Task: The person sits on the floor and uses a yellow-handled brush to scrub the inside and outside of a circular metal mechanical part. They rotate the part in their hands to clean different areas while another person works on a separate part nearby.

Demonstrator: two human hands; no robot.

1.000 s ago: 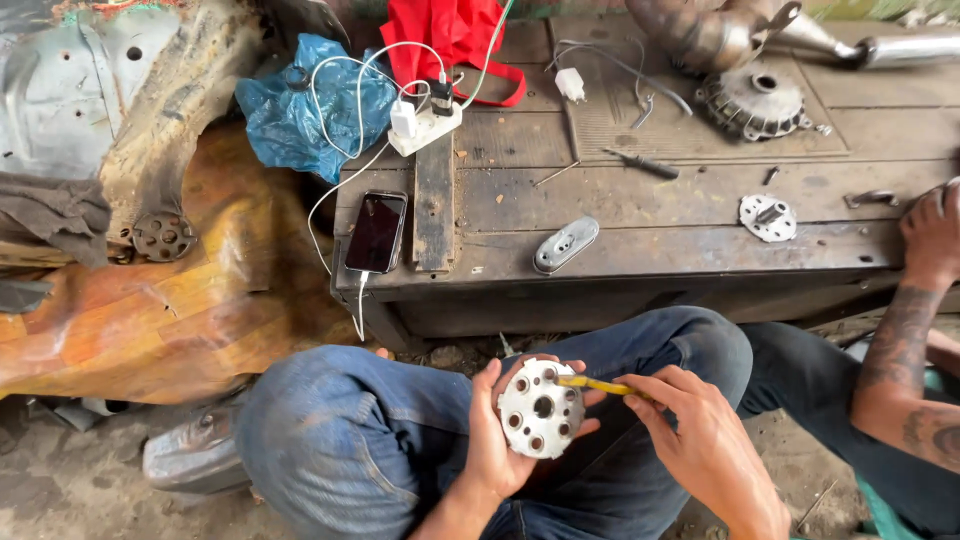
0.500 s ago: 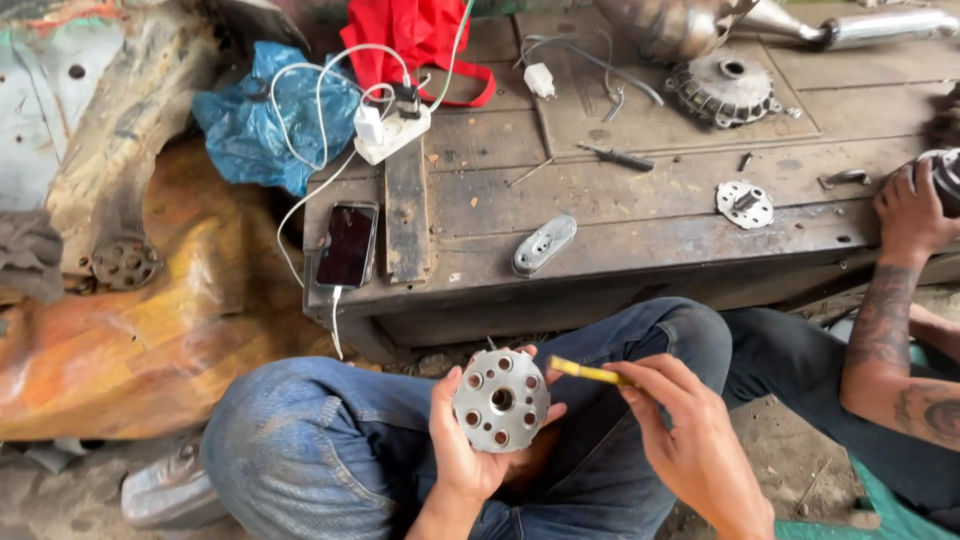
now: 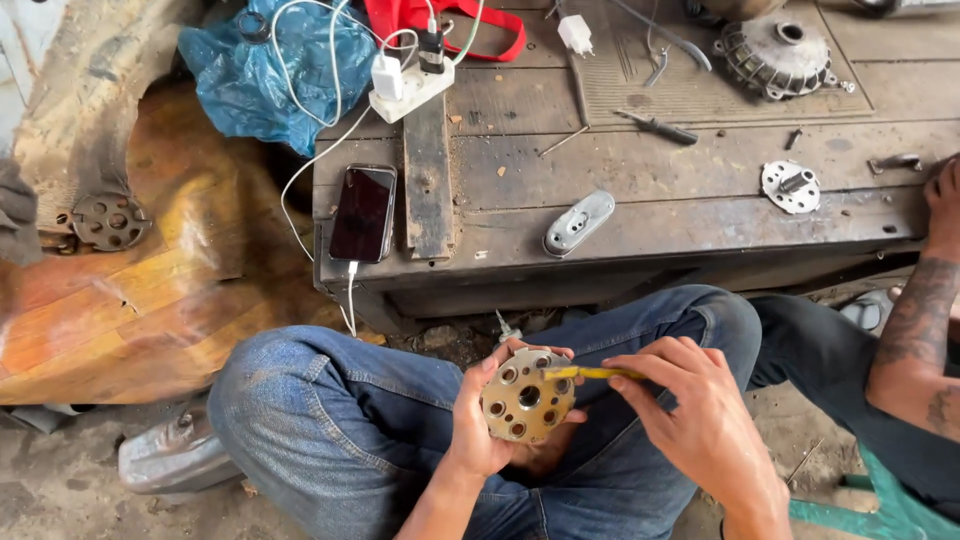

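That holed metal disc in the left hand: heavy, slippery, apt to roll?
The disc looks like thick solid metal, so probably stiff and heavy for its size. Its round rim would likely roll if set on edge. The left hand cups it firmly; the holes should aid grip.

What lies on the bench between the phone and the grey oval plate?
In the head view, one dark flat bar lies lengthwise between the phone and the oval plate, on the bench.

the yellow tool (image 3: pixel 590 373) tip has returned onto the round metal disc (image 3: pixel 527 397) (now tilted, looking brassier).
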